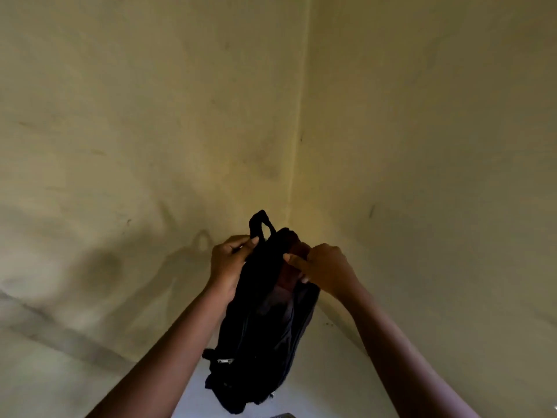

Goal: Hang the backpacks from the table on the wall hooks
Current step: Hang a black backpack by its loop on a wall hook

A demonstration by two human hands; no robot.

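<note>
Reaching up: two bare forearms rise from the bottom of the view toward a wall corner, with a black backpack (265, 321) held between them in the air.
Lower edge: a pale, whitish surface shows beneath the pack and the arms; whether it is floor or bench cannot be told. A small dark grey shape sits at the very bottom edge, unclear.
Backpack: hangs lengthwise, top end up, its lower end slumped and creased; a metal zip pull glints on its left side low down. A reddish panel shows near its top.
Left hand (230, 263): its grip is closed, thumb and fingers pinched on the fabric at the base of the carry loop (261, 223), which stands up free above the hand.
Right hand (324, 267): its grip is curled closed on the top edge of the pack, fingers pressing into the cloth.
Walls (150, 116): two yellowish, scuffed, stained faces meet in a vertical corner just behind the pack; soft shadows of the arms and the loop fall on the left wall.
</note>
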